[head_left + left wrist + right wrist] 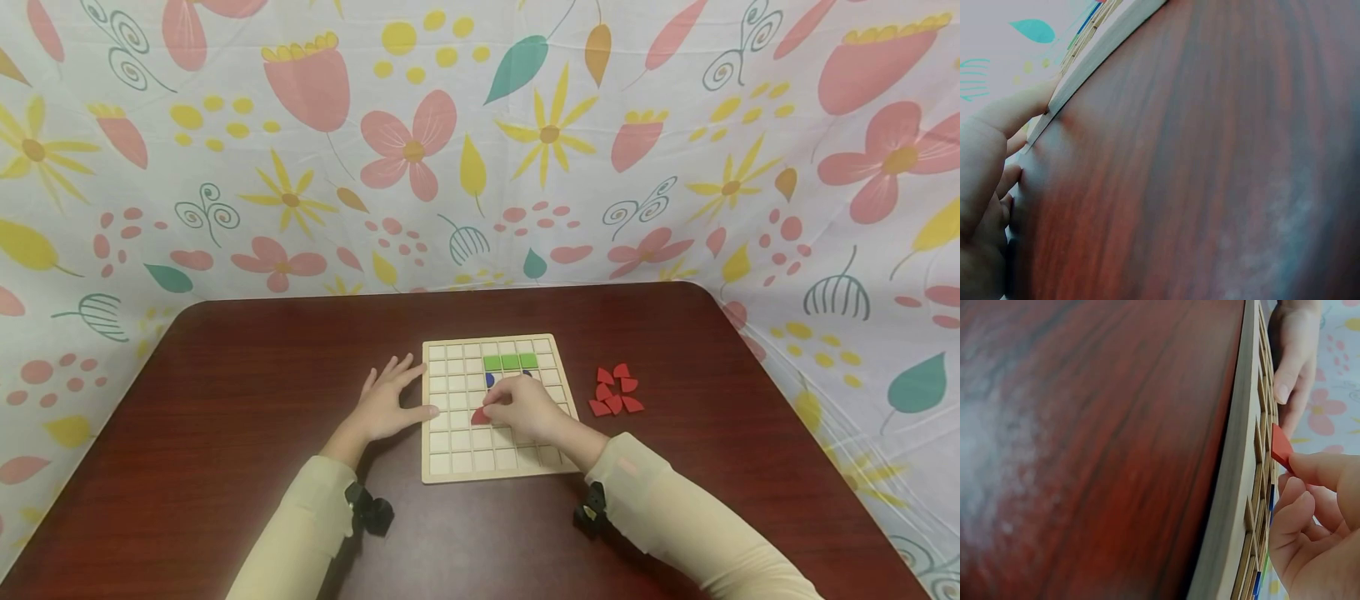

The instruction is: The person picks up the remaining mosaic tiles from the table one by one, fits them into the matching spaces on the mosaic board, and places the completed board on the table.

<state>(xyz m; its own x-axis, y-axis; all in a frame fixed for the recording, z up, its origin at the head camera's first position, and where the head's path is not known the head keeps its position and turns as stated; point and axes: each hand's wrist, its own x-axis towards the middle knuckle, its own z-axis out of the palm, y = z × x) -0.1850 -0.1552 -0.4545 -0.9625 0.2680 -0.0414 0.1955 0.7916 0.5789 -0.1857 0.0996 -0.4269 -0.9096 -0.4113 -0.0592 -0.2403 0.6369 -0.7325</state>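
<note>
Head view: from high up, behind both hands, facing forward and down. Farthest of three; fits left hand (384, 410), right hand (527, 410), board (461, 463) between them, table (225, 417) around, flowery cloth (405, 242) past hands.
Left wrist view: close, low over table, looking along left hand to board edge; picture tipped.
Right wrist view: close, low, turned sideways; right hand near, left hand farther.
Head and right wrist views share both hands, board, red piece (479, 417) in right hand.

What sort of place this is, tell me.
Probably a small indoor tabletop workspace: a flower-print cloth hangs behind a dark, glossy table, which bears a gridded board and loose red pieces.
</note>
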